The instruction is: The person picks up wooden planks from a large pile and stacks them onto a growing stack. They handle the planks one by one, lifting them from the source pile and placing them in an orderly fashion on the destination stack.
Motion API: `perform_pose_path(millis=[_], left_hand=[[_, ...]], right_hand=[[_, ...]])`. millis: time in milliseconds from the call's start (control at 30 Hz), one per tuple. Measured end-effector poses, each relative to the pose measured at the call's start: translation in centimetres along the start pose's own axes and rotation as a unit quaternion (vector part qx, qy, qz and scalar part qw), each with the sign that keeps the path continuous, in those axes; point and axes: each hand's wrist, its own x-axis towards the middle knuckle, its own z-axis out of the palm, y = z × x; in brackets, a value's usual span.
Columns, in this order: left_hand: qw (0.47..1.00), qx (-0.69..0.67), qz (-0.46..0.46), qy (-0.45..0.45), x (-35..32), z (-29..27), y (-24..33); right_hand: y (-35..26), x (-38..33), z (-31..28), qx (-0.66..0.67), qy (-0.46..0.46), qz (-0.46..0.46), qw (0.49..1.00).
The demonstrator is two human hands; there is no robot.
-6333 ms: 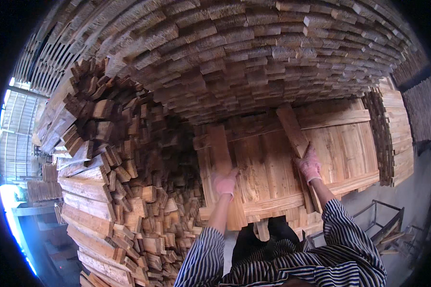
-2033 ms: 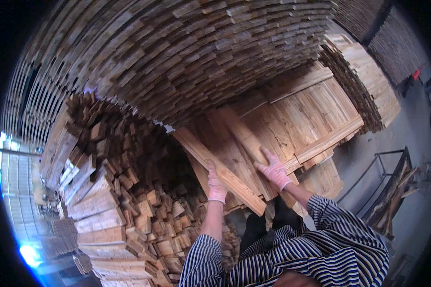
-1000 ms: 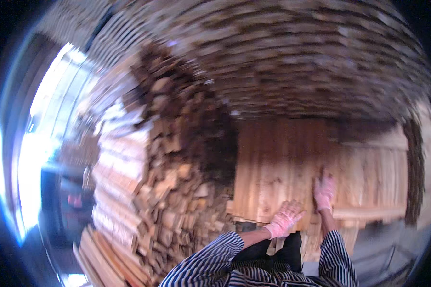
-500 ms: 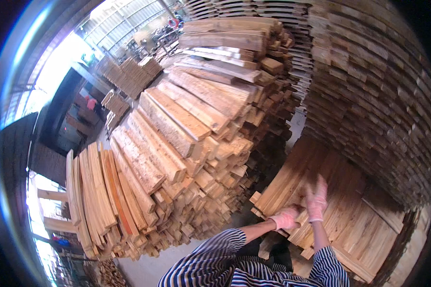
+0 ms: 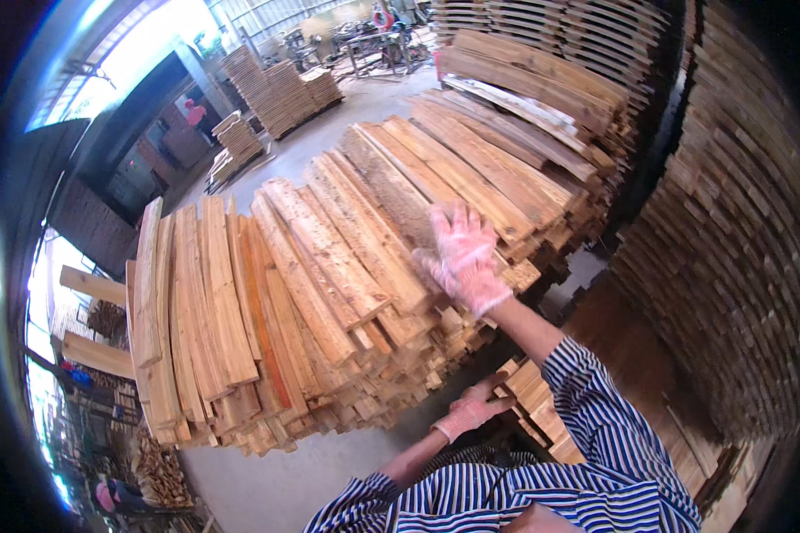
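Note:
My right hand (image 5: pixel 468 258), in a pinkish-white glove, reaches over the near end of the big plank stack (image 5: pixel 400 333). Its fingers are spread over a rough brown plank (image 5: pixel 387 182), and nothing shows in its grip; whether it touches the wood I cannot tell. Lower down, my left hand (image 5: pixel 473 412), gloved alike, is beside the edge of a lower pile of boards (image 5: pixel 542 413). Thumb and fingers stand apart there, with nothing visible between them. Part of the lower pile is hidden behind my right arm.
A tall wall of stacked boards (image 5: pixel 729 266) rises on the right. More board stacks (image 5: pixel 271 93) stand at the far left, near a person in red (image 5: pixel 195 113). Grey concrete floor (image 5: pixel 267 489) shows left of me. Another person (image 5: pixel 116 496) is at the lower left.
My right hand has moved from the lower boards up and left to the big stack. My left hand has come left, to the lower pile's edge. The view has swung left.

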Motion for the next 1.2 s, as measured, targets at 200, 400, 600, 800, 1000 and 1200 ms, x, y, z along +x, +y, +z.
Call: perform_pose_path(millis=[200, 400, 600, 800, 1000, 1200], left_hand=[[0.96, -0.207, 0.051, 0.183, -4.7, -5.3, -1.4], [0.882, -0.287, 0.161, 0.339, -8.5, -8.3, 2.4], [0.798, -0.235, 0.202, 0.517, -9.1, -10.2, 3.3], [0.808, 0.012, 0.185, 0.559, -8.3, -14.9, 9.2], [0.723, 0.213, 0.189, 0.629, -4.0, -19.9, 13.8], [0.726, 0.06, 0.203, 0.654, -0.3, -26.2, 7.7]], right_hand=[[-7.8, -2.8, 2.3, 0.111, -0.117, -0.058, 0.985], [-8.3, -0.8, 1.3, 0.118, -0.162, 0.068, 0.977], [-9.9, 1.2, 0.8, 0.138, -0.234, 0.109, 0.956], [-9.1, 1.1, 0.4, 0.082, -0.209, 0.023, 0.974], [-5.8, 2.1, 2.5, 0.221, -0.213, 0.094, 0.947], [0.7, 3.3, 2.3, 0.582, -0.272, -0.004, 0.766]])
